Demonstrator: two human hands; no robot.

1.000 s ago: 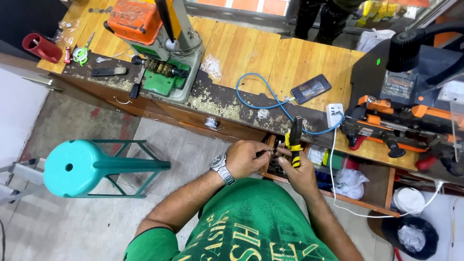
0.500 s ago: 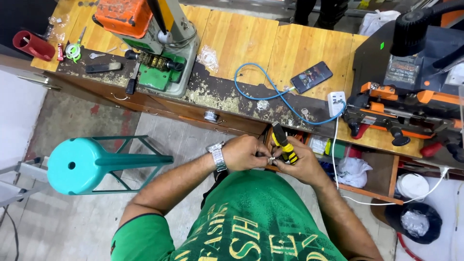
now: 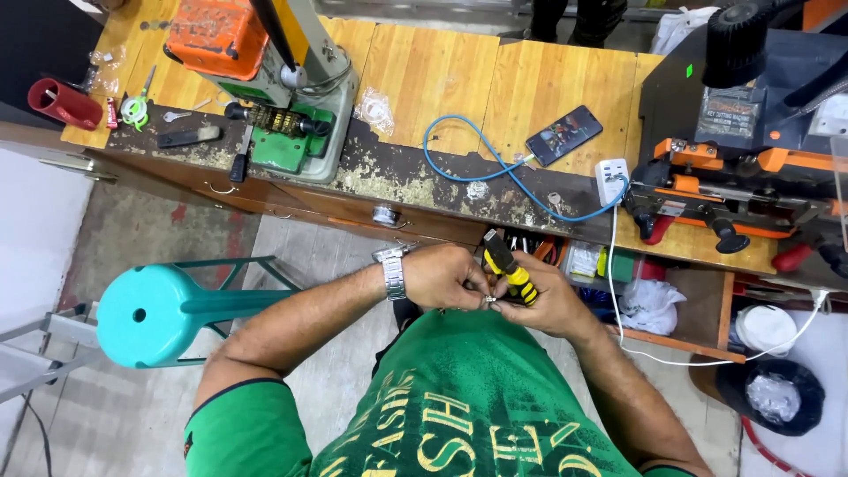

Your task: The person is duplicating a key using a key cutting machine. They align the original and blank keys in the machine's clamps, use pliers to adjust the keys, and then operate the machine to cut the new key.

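Observation:
My left hand [image 3: 446, 276], with a metal watch on its wrist, pinches a small metal piece [image 3: 488, 301] just above my green shirt. My right hand [image 3: 541, 298] grips pliers with yellow and black handles [image 3: 508, 265], and its fingertips meet the left hand's at the small piece. Both hands are held close together in front of my chest, below the front edge of the wooden workbench [image 3: 442, 79]. What exactly the small piece is stays too small to tell.
A green and orange machine [image 3: 274, 97] stands at the bench's left, a black and orange machine [image 3: 742, 150] at its right. A phone [image 3: 564, 134] with a blue cable lies between them. A teal stool [image 3: 168, 309] stands on the floor at my left.
My hands have stayed together on the small piece, and the pliers have tilted slightly. The view has shifted so the bench sits a little higher and further left.

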